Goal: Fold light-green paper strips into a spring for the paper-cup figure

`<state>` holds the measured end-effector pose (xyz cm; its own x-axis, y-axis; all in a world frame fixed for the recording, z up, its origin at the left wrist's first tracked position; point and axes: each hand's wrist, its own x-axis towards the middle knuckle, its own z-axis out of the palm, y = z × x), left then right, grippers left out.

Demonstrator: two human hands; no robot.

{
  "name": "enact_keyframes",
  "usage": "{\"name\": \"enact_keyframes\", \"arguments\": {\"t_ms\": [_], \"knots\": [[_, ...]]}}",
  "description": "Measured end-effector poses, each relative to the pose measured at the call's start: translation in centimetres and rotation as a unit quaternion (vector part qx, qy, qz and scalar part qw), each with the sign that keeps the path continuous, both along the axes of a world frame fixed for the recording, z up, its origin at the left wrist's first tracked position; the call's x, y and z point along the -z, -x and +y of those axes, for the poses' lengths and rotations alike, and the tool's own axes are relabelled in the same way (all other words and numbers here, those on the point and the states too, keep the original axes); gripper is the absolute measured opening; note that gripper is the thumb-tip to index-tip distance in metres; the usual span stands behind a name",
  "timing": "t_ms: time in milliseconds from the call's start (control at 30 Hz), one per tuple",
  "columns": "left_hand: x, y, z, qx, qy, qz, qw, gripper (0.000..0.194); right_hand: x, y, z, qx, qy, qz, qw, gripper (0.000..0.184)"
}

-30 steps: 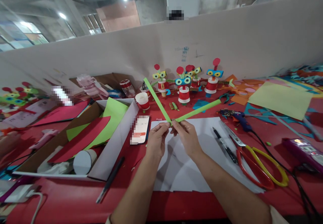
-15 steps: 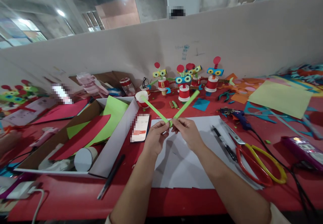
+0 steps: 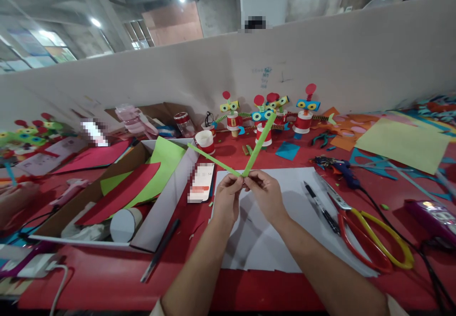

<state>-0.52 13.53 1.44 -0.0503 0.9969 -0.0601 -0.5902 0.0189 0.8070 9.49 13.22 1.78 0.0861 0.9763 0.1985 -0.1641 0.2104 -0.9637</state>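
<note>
Two green paper strips (image 3: 260, 142) meet in a V, and both my hands pinch them where they join. My left hand (image 3: 229, 193) is closed at the base, below the strip that slants up to the left. Closed at the same joint, my right hand (image 3: 264, 191) sits under the wider strip that rises to the right. My fingertips hide the joint itself. Beneath my hands lie white paper sheets (image 3: 285, 240) on the red table. A phone (image 3: 201, 182) rests just left of the sheets, and a white-and-red cup (image 3: 205, 142) stands behind it.
Scissors (image 3: 377, 235) and a black pen (image 3: 321, 207) lie at right, beside a glue gun (image 3: 342, 169) with its cord. At left a box (image 3: 149, 230) holds coloured paper. Paper robot figures (image 3: 302, 121) stand along the partition. Another person's hand (image 3: 14, 202) is at far left.
The strips have tilted: the right one now stands steeper, the left one lies flatter. My hands stay together at the joint. The whole view has shifted slightly.
</note>
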Motion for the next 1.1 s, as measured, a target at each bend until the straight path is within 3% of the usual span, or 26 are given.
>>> {"name": "enact_keyframes", "arguments": {"t_ms": [233, 433, 667, 900, 1100], "knots": [[0.0, 0.2, 0.2, 0.008, -0.024, 0.124, 0.992, 0.022, 0.4, -0.9, 0.9, -0.026, 0.020, -0.017, 0.999, 0.007], [0.7, 0.7, 0.7, -0.011, -0.055, 0.324, 0.944, 0.023, 0.8, -0.8, 1.1, -0.015, 0.065, 0.023, 0.997, 0.015], [0.9, 0.5, 0.6, -0.036, -0.066, 0.299, 0.951, 0.018, 0.3, -0.7, 0.9, -0.013, 0.092, 0.053, 0.994, 0.018], [0.5, 1.0, 0.8, -0.051, -0.080, 0.384, 0.919, 0.026, -0.2, -0.9, 0.7, -0.022, 0.148, 0.063, 0.987, 0.012], [0.4, 0.7, 0.6, -0.035, -0.089, 0.407, 0.908, 0.025, -0.3, -0.9, 0.7, 0.000, 0.124, 0.027, 0.992, 0.023]]}}
